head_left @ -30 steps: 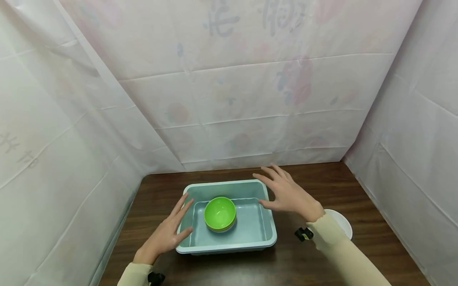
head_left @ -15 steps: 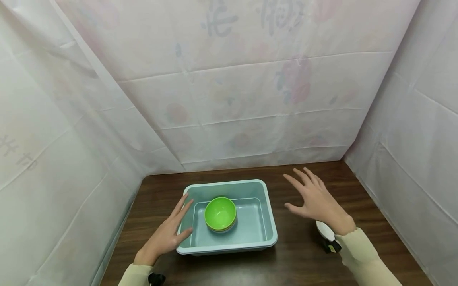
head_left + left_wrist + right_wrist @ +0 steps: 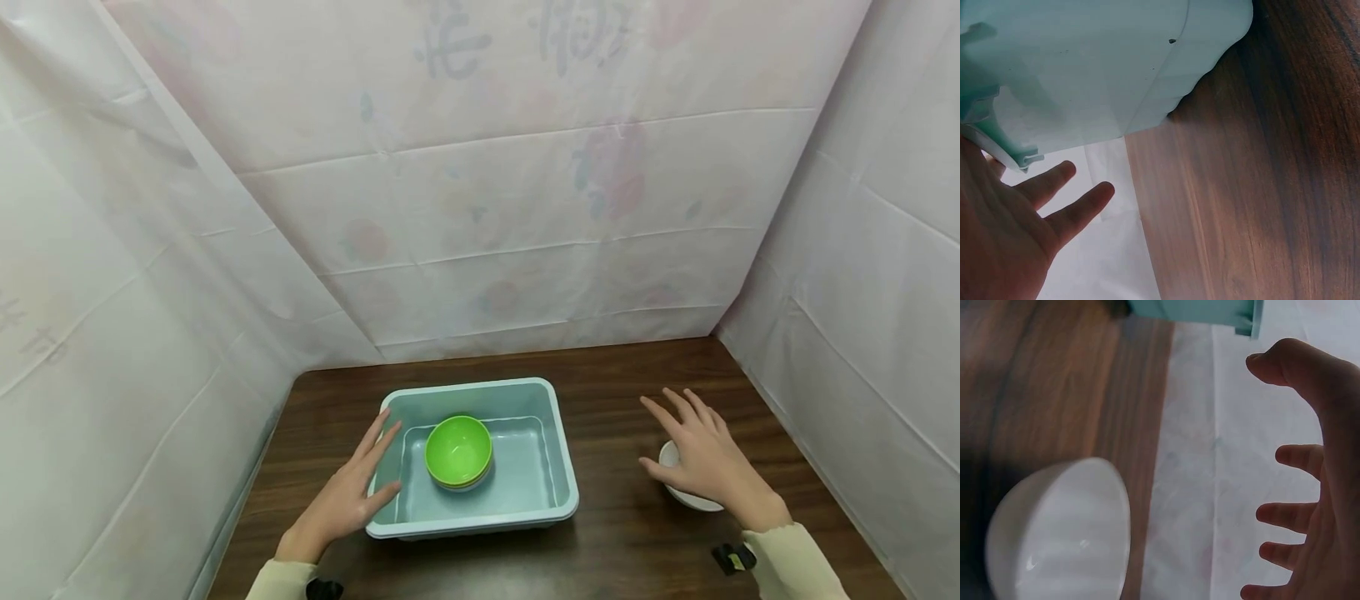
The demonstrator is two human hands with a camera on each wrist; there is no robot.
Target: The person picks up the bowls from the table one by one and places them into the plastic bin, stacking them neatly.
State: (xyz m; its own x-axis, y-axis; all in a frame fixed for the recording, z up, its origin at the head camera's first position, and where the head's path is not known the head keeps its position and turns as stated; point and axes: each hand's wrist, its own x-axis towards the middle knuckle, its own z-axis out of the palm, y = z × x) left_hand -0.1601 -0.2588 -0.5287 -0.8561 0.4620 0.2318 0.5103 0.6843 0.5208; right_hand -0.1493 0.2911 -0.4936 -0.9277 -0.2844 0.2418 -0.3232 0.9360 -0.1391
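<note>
A green bowl (image 3: pixel 458 451) sits stacked on other bowls inside a pale teal plastic basin (image 3: pixel 525 521), left of its middle. My left hand (image 3: pixel 341 500) is at the basin's left rim, fingers spread and thumb reaching over the inside. In the left wrist view the outer wall of the basin (image 3: pixel 1097 69) fills the upper left, beside the fingers. My right hand (image 3: pixel 701 454) hovers with spread fingers above a white bowl (image 3: pixel 697 502), partly covering it in the head view. From the right wrist, the white bowl (image 3: pixel 1066 531) shows apart from the hand, with nothing in the grasp.
Everything stands on a dark brown wooden table (image 3: pixel 600 550). White sheets (image 3: pixel 495 250) with faded prints hang behind it and on both sides, meeting the table's edges.
My right hand has moved right, away from the basin's right rim, and then down over the white bowl. My left hand has stayed at the basin's left side.
</note>
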